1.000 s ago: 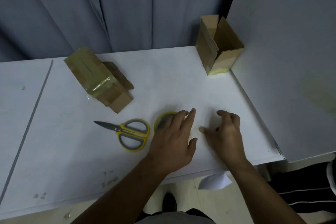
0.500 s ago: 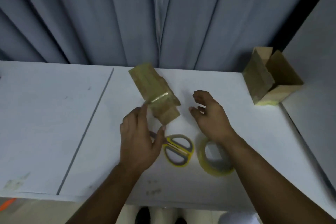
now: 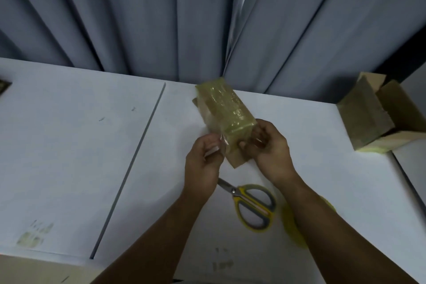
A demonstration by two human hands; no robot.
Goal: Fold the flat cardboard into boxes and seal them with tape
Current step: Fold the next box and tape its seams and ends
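A small cardboard box (image 3: 224, 108) wrapped in shiny clear tape is tilted above the white table (image 3: 69, 145), its near end held between both hands. My right hand (image 3: 269, 150) grips the box's near right corner with curled fingers. My left hand (image 3: 204, 159) pinches a loose strip of clear tape at the box's near left side. A roll of yellow-edged tape (image 3: 289, 219) lies near the front, mostly hidden under my right forearm. Yellow-handled scissors (image 3: 251, 203) lie beside it, blades pointing left.
An open cardboard box (image 3: 368, 117) with taped sides stands at the table's right back corner. Grey curtains (image 3: 161, 18) hang behind the table. A dark seam (image 3: 133, 163) runs between two table tops. A dark object (image 3: 3, 86) peeks in at the far left edge.
Both hands left the tape roll, reached back to the taped box and now hold it lifted. The camera view swung left, shifting the open box to the right edge.
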